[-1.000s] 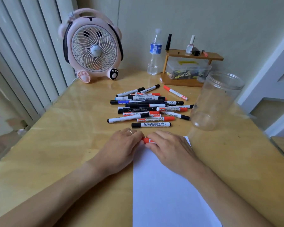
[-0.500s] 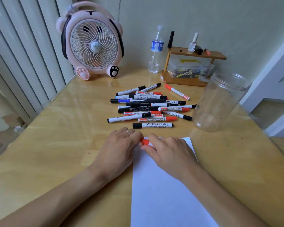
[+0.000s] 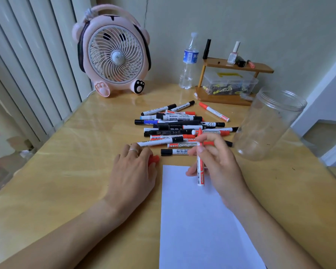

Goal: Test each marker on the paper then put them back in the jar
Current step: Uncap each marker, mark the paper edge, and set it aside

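My right hand (image 3: 217, 164) grips an uncapped red-and-white marker (image 3: 200, 167), held nearly upright above the top edge of the white paper (image 3: 198, 226). My left hand (image 3: 132, 169) lies on the table just left of the paper and holds the marker's red cap (image 3: 154, 158) under its fingertips. Beyond both hands lies a pile of several black, red and blue markers (image 3: 178, 125). The empty clear plastic jar (image 3: 268, 125) stands upright to the right of the pile.
At the back of the wooden table (image 3: 70, 171) stand a pink fan (image 3: 113, 53), a water bottle (image 3: 188, 61) and a small wooden shelf (image 3: 233, 80) with a plastic box and small bottles. One red marker (image 3: 213, 112) lies apart from the pile.
The hands pulled apart: the cap came off the red marker and stayed in my left hand. My right hand lifted the marker and turned it upright over the paper.
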`<state>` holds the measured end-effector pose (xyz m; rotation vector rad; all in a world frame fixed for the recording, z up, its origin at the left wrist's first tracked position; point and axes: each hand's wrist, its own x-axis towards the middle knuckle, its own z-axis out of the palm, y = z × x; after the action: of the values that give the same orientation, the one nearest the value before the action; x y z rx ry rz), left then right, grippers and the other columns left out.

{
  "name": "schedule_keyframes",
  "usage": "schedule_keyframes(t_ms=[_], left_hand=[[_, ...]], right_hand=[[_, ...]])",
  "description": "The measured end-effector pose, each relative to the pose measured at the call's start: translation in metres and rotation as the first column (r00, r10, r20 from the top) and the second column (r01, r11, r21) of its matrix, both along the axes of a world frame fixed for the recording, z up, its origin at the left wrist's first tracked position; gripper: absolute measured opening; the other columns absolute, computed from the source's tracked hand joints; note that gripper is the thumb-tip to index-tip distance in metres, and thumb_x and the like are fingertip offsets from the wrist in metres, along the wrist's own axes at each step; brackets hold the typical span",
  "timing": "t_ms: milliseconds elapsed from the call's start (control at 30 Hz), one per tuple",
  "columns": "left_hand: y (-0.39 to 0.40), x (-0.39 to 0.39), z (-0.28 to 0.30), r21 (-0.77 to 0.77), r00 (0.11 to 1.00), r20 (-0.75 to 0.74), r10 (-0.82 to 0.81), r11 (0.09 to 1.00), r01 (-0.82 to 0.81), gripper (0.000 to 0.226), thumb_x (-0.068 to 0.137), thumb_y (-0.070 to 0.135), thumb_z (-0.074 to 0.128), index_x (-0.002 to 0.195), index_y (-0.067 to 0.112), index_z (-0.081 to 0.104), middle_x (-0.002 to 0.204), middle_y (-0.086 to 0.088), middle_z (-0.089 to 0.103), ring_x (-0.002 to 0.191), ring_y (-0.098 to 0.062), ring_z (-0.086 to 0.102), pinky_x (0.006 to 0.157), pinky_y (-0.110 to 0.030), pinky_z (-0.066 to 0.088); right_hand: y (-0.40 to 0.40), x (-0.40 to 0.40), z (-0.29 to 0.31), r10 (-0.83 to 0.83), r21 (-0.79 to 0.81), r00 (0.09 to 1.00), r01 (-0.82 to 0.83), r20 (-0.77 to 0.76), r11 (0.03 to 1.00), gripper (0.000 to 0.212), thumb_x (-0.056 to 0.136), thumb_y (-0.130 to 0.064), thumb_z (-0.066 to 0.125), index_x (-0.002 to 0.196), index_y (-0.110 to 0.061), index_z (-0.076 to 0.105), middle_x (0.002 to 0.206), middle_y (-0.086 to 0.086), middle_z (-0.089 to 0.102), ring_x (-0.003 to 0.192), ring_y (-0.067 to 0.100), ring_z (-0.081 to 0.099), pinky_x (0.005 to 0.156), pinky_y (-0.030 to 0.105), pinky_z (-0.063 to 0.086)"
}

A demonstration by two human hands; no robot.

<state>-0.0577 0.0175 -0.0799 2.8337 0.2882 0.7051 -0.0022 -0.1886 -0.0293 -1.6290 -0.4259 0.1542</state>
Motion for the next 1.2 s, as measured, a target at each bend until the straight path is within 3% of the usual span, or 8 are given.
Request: schedule_keyframes(t_ms=[100,233,300,367,567,833,933,1200], left_hand=[[0.0,0.0,-0.004,-0.027,1.0,0.014,-0.027,0.999,0.027,0.021,0.086,0.023,0.065,0.106,0.019,0.062,0.106,-0.005,0.059,0.095,-0.031,0.054,0.07,-0.04,0.044],[-0.001,-0.001,-0.002,-0.125,0.985,-0.123,-0.123,0.986,0.108,0.047,0.088,0.059,0.041,0.128,0.036,0.05,0.124,0.007,0.047,0.119,-0.02,0.04,0.093,-0.037,0.033],[0.0,-0.001,-0.001,-0.115,0.975,-0.168,-0.143,0.986,0.125,0.06,0.084,0.075,0.034,0.132,0.04,0.045,0.128,0.009,0.042,0.124,-0.018,0.036,0.097,-0.036,0.029],[0.0,-0.001,0.0,-0.107,0.972,-0.184,-0.15,0.986,0.132,0.067,0.08,0.081,0.033,0.132,0.04,0.043,0.129,0.009,0.04,0.124,-0.018,0.034,0.096,-0.035,0.026],[-0.002,-0.002,0.002,-0.081,0.967,-0.214,-0.138,0.989,0.124,0.072,0.078,0.084,0.028,0.132,0.038,0.042,0.128,0.008,0.039,0.125,-0.018,0.031,0.098,-0.035,0.024],[-0.003,-0.003,0.003,-0.059,0.962,-0.24,-0.132,0.991,0.122,0.077,0.078,0.081,0.021,0.138,0.035,0.038,0.139,0.004,0.037,0.132,-0.021,0.028,0.108,-0.038,0.02],[-0.003,-0.003,0.002,-0.022,0.964,-0.228,-0.134,0.991,0.132,0.075,0.082,0.079,0.02,0.137,0.031,0.039,0.14,0.002,0.039,0.132,-0.021,0.029,0.113,-0.039,0.011],[-0.002,-0.001,0.0,-0.031,0.963,-0.213,-0.163,0.987,0.16,0.075,0.084,0.076,0.021,0.138,0.028,0.04,0.141,0.0,0.04,0.13,-0.022,0.03,0.114,-0.038,0.014]], right_hand=[[0.002,0.004,0.001,0.145,0.224,0.941,-0.077,-0.306,0.972,0.033,0.108,-0.007,0.039,0.127,-0.019,0.063,0.115,0.013,0.076,0.081,0.035,0.075,0.072,0.04,0.062],[0.006,0.009,-0.009,0.072,0.104,0.965,-0.048,-0.25,0.993,0.013,0.098,-0.024,0.065,0.108,-0.018,0.061,0.078,0.003,0.064,0.064,0.02,0.056,0.045,0.02,0.034],[0.011,0.008,-0.01,0.039,0.054,0.968,-0.027,-0.248,0.998,0.02,0.092,-0.04,0.07,0.096,-0.022,0.062,0.067,0.003,0.04,0.057,0.015,0.035,0.044,0.02,0.022],[0.015,0.005,-0.008,0.011,0.013,0.966,-0.008,-0.259,1.0,0.025,0.1,-0.042,0.063,0.089,-0.019,0.062,0.065,0.004,0.033,0.054,0.015,0.029,0.044,0.02,0.019],[0.015,0.007,0.009,0.016,-0.09,0.969,-0.04,-0.248,0.995,0.004,0.096,-0.016,0.061,0.092,-0.015,0.061,0.072,0.009,0.065,0.046,0.021,0.045,0.041,0.021,0.024],[0.04,0.001,-0.019,-0.11,-0.194,0.985,0.084,-0.133,0.977,0.015,0.094,-0.012,0.065,0.081,-0.011,0.056,0.061,0.009,0.062,0.039,0.021,0.044,0.039,0.02,0.03],[0.04,0.0,-0.022,-0.107,-0.207,0.988,0.081,-0.115,0.975,0.015,0.093,-0.007,0.062,0.08,-0.009,0.055,0.059,0.012,0.062,0.042,0.022,0.048,0.04,0.025,0.034],[0.041,0.0,-0.021,-0.091,-0.198,0.988,0.066,-0.123,0.978,0.016,0.095,-0.006,0.062,0.08,-0.008,0.057,0.061,0.015,0.064,0.043,0.022,0.051,0.041,0.028,0.039]])
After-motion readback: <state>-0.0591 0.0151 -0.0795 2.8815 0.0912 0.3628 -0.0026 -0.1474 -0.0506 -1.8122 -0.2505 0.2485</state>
